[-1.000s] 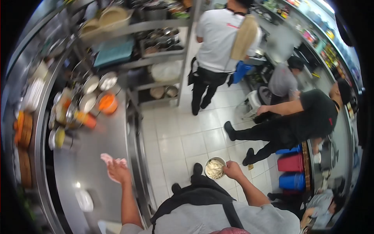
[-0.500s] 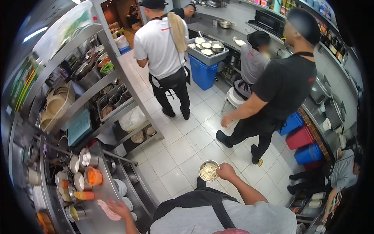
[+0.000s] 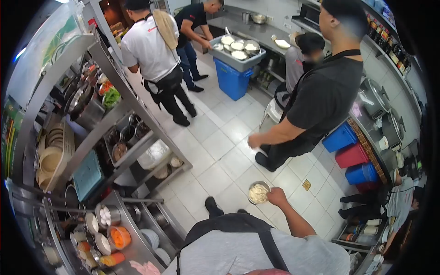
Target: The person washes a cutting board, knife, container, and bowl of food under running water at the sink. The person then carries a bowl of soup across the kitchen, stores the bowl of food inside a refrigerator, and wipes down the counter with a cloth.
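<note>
My right hand [image 3: 277, 197] is closed on the rim of a round metal bowl [image 3: 258, 192], held out over the tiled floor. Pale, strip-like pieces lie inside the bowl. My left hand is out of sight. At the lower left, a pink cloth or glove [image 3: 145, 267] rests on the steel counter [image 3: 133, 245], near an orange-filled container [image 3: 119, 237] and a bottle of orange sauce [image 3: 112, 259].
A person in a black shirt [image 3: 327, 91] stands ahead on the right. Another in white [image 3: 153, 50] stands farther left, by a metal shelf rack [image 3: 133, 105]. A grey tub of bowls [image 3: 238, 63] sits on a blue bin [image 3: 231, 80]. A person sits on a stool.
My left hand has left the view, away from the pink item. The bowl in my right hand appears farther right. A person in black now stands with hands at the grey tub.
</note>
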The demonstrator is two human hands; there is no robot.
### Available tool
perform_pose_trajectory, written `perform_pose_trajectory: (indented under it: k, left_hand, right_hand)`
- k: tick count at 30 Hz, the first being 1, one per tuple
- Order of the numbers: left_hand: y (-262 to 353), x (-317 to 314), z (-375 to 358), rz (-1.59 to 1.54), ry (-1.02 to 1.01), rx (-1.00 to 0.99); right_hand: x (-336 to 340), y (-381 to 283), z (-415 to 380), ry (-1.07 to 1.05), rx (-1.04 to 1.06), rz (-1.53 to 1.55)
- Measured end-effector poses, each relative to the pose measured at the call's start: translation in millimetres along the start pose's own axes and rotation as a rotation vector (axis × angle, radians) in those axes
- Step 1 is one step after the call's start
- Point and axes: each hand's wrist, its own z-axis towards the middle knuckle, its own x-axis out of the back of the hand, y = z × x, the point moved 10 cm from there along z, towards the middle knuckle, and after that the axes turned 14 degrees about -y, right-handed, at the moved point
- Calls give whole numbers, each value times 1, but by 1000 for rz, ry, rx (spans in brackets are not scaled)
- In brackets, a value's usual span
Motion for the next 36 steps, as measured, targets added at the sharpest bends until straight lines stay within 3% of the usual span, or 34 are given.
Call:
perform_pose_trajectory:
  k: [2, 3, 5, 7, 9, 10, 11, 15, 22, 24, 27, 29, 30, 32, 33, 36]
  left_hand:
    - [39, 5, 54, 86, -62, -194]
    - [72, 7, 82, 194, -62, -398]
    - [145, 21, 132, 382, 1, -812]
    - [184, 51, 222, 75, -78, -681]
    - [235, 86, 304, -448, -113, -598]
    - [240, 67, 339, -1034, -408, -191]
    - [292, 102, 307, -1067, -285, -174]
    - [423, 131, 329, -908, -417, -332]
    - [538, 126, 293, -571, -571, -354]
    - [578, 128, 283, -412, -625, -492]
    - [631, 145, 264, -372, -630, -563]
    - [669, 158, 252, -399, -669, -600]
    - [684, 169, 249, -410, -642, -594]
    - [714, 174, 244, -405, -715, -529]
    - [730, 176, 243, -400, -753, -530]
    - [764, 189, 250, -524, -740, -502]
  right_hand:
    - [-6, 33, 3, -7, -119, 141]
    - [-3, 31, -4, -1, -137, 137]
    - [-9, 46, -20, 11, -338, 624]
    - [-25, 68, -28, 45, -378, 732]
    - [-33, 71, -41, 133, -479, 1013]
    - [-37, 67, -43, 130, -490, 1010]
    - [-44, 74, -52, 183, -556, 1061]
    - [-63, 76, -60, 243, -676, 1129]
    - [-56, 66, -15, 280, -705, 1152]
    - [-48, 67, 19, 269, -688, 1116]
    - [-21, 76, 87, 209, -587, 853]
    - [9, 76, 151, 188, -467, 445]
    - [25, 63, 174, 176, -440, 447]
    - [90, -4, 223, 197, -267, 149]
    - [109, -31, 249, 103, -275, 170]
    - [136, -113, 333, 7, -13, 91]
